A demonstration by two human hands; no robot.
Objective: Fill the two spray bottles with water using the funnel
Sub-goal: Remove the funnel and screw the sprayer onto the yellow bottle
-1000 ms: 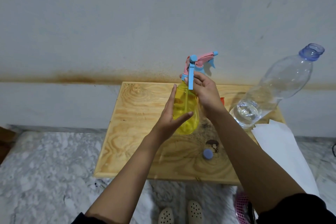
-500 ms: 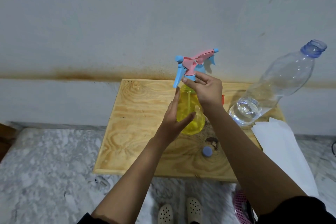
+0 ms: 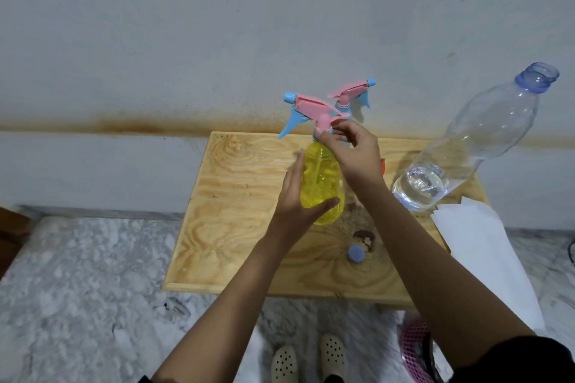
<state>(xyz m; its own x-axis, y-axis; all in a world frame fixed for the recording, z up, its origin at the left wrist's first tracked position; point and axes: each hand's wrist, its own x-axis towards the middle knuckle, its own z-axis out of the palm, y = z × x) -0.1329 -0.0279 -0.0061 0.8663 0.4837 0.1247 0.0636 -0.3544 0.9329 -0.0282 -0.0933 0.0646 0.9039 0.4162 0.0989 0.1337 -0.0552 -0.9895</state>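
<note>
On the table (image 3: 236, 227) we counted two sprayers: near sprayer (image 3: 311, 109) pinched by our right hand (image 3: 354, 155), far sprayer (image 3: 350, 92) behind; our left hand (image 3: 295, 202) braced the one yellow bottle (image 3: 323, 177) with straight fingers.

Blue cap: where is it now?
Head view: the blue cap lies on the board, right of centre near the front edge, beside a dark stain, nearer than the yellow bottle.

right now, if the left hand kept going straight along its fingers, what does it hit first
Likely the blue trigger on the yellow spray bottle, just beyond the left hand; depth is unclear, so it may miss.
</note>
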